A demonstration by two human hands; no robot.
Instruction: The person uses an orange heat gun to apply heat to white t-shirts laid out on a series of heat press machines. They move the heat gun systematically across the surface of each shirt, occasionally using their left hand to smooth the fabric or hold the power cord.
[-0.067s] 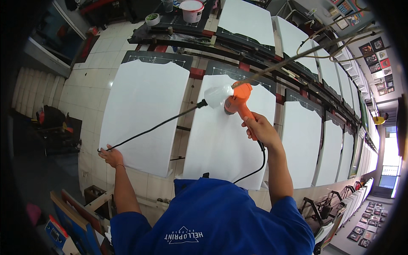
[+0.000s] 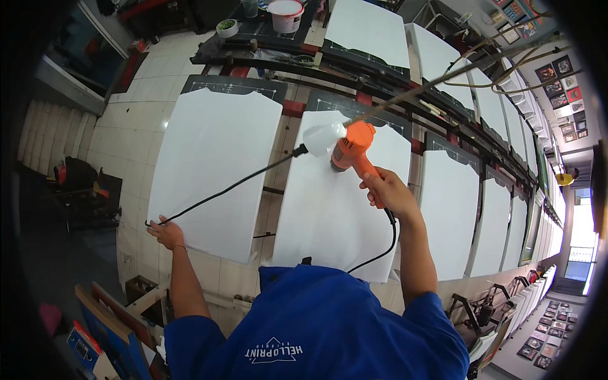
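My right hand (image 2: pixel 391 192) is wrapped around the handle of an orange heat gun (image 2: pixel 356 140). Its dark nozzle points down and left, over the white-covered board (image 2: pixel 316 209) in front of me. Just left of the gun's body is a white bulb-shaped thing (image 2: pixel 322 139) with a black cord (image 2: pixel 234 188) on it. My left hand (image 2: pixel 168 234) is at the near left corner of another white-covered board (image 2: pixel 215 152), fingers apart. The cord's far end crosses that hand's fingertips; whether it is pinched there is unclear.
More white boards (image 2: pixel 449 215) line up to the right, with a second row (image 2: pixel 367 35) beyond a dark rail (image 2: pixel 285 66). A thin pole (image 2: pixel 430 85) slants in from the upper right. A white bucket (image 2: pixel 285 16) and a tape roll (image 2: pixel 227 28) stand at the back.
The heat gun has tipped and shifted slightly left, and the white bulb-shaped thing has moved a little left too. My left hand stays in place.
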